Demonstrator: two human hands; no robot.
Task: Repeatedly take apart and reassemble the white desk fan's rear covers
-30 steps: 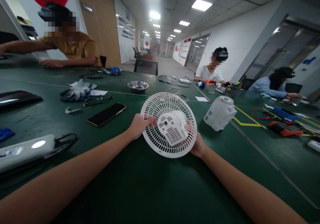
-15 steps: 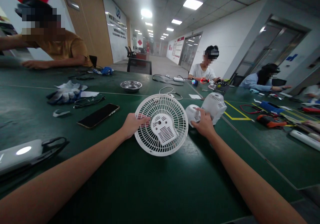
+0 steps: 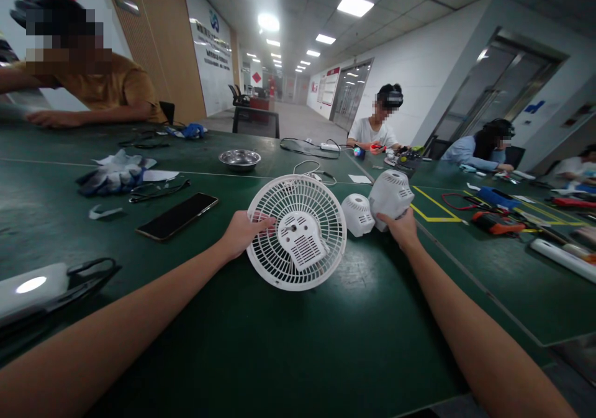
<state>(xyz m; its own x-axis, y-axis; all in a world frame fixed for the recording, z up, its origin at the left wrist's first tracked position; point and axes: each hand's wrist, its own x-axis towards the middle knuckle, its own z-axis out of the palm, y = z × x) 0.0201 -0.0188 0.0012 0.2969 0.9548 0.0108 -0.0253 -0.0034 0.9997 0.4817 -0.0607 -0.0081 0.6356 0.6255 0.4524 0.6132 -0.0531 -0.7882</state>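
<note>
My left hand [image 3: 239, 234] is closed on the left rim of a round white fan grille [image 3: 264, 263], its thumb lying over the bars. The grille stands tilted up, with a slotted motor cover [image 3: 305, 241] at its centre facing me. On the right, my right hand [image 3: 404, 228] grips the lower right part of a large white vented plastic housing [image 3: 391, 193]; the thumb shows in front and the other fingers are mostly hidden. Between grille and large housing sits a smaller white vented housing [image 3: 358, 215], which neither hand touches. A white cable [image 3: 310, 164] lies behind the grille.
Left on the green table are a phone [image 3: 177, 216], gloves [image 3: 112, 172], black glasses-like wire [image 3: 161, 191] and a white device [image 3: 35, 290]. A metal bowl [image 3: 239, 159] stands farther back. Right lies an orange meter [image 3: 498, 222]. Several people sit around.
My right hand has left the smaller white housing and moved right, onto the large one. My left hand still holds the grille. The whole view has shifted slightly.
</note>
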